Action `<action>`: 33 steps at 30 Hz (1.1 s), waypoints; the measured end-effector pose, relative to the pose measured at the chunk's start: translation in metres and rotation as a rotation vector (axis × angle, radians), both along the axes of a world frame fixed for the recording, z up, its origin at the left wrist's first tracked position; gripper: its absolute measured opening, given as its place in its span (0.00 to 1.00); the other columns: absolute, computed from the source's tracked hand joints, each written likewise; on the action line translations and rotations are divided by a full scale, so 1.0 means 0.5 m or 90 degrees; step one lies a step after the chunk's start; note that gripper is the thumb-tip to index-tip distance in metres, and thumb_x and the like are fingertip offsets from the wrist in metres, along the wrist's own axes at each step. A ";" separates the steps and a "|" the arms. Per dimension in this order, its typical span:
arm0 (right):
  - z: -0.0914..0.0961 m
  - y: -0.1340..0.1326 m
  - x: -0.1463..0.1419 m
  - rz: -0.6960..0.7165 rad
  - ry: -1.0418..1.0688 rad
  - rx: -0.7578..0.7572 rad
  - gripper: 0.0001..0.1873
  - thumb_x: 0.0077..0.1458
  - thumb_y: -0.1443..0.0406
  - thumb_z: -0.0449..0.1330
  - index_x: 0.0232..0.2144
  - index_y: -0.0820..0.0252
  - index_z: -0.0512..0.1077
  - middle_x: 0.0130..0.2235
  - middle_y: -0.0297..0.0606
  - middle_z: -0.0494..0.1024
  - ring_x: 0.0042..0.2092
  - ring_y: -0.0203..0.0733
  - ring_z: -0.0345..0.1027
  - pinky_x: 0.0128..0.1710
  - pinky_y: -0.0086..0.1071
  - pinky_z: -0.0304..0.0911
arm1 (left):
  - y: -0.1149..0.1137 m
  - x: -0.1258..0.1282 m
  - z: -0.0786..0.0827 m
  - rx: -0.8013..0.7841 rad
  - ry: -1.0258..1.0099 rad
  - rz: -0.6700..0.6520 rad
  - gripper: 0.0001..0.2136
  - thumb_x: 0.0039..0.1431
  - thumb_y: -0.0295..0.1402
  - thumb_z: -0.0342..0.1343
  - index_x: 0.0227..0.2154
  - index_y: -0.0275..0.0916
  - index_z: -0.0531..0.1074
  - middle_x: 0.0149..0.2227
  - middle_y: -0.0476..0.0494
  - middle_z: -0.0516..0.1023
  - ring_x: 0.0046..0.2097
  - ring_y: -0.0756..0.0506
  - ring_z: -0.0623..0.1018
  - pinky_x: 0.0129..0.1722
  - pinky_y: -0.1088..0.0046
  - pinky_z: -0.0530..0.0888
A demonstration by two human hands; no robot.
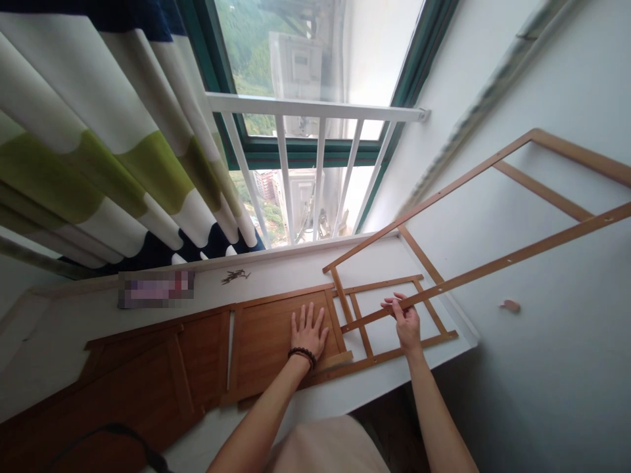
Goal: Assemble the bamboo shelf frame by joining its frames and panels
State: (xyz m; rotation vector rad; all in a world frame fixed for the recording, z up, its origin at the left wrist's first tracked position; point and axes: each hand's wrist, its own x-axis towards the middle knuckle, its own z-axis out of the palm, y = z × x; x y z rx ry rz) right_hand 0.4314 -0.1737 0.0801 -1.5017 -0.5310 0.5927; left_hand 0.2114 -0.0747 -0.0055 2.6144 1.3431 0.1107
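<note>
My left hand (308, 328) lies flat with fingers spread on a brown wooden panel (266, 341) on the white sill-like ledge (276, 269); a dark bead bracelet is on its wrist. My right hand (405, 318) is closed around the lower rail of a long wooden ladder-like frame (493, 263), which leans up toward the right wall. A second slatted frame (389, 322) lies flat under it on the ledge.
More brown panels (148, 381) lie to the left on the ledge. A small pile of dark screws (235, 276) sits near the window. White window bars (315, 171) and a striped curtain (98, 144) stand behind. A white wall (542, 361) closes the right side.
</note>
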 end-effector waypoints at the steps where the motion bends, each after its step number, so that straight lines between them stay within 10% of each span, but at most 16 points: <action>1: 0.007 0.004 0.001 -0.016 -0.018 0.008 0.17 0.51 0.56 0.55 0.40 0.60 0.64 0.33 0.37 0.74 0.35 0.40 0.72 0.43 0.42 0.66 | 0.006 0.013 0.001 -0.008 0.013 0.023 0.24 0.58 0.44 0.39 0.58 0.48 0.53 0.63 0.45 0.48 0.63 0.38 0.46 0.58 0.51 0.38; 8: 0.053 -0.017 0.032 -0.062 -0.073 0.050 0.14 0.53 0.56 0.54 0.37 0.59 0.63 0.33 0.36 0.72 0.32 0.38 0.72 0.38 0.39 0.68 | 0.028 0.008 -0.005 -0.001 0.053 0.002 0.26 0.58 0.43 0.40 0.59 0.45 0.51 0.63 0.43 0.45 0.63 0.39 0.46 0.58 0.53 0.39; 19: 0.012 0.006 0.048 -0.088 0.035 0.118 0.15 0.51 0.55 0.56 0.36 0.57 0.60 0.33 0.34 0.74 0.32 0.38 0.73 0.40 0.40 0.69 | 0.014 -0.043 -0.009 0.025 0.088 0.054 0.25 0.59 0.40 0.36 0.60 0.42 0.48 0.63 0.45 0.42 0.64 0.40 0.39 0.57 0.49 0.32; 33: -0.008 -0.016 0.020 -0.140 -0.115 -0.028 0.27 0.47 0.53 0.57 0.46 0.58 0.56 0.47 0.45 0.66 0.46 0.44 0.64 0.45 0.40 0.63 | 0.028 -0.090 0.006 0.047 0.025 0.002 0.24 0.59 0.41 0.37 0.59 0.44 0.51 0.63 0.46 0.47 0.63 0.43 0.45 0.60 0.56 0.39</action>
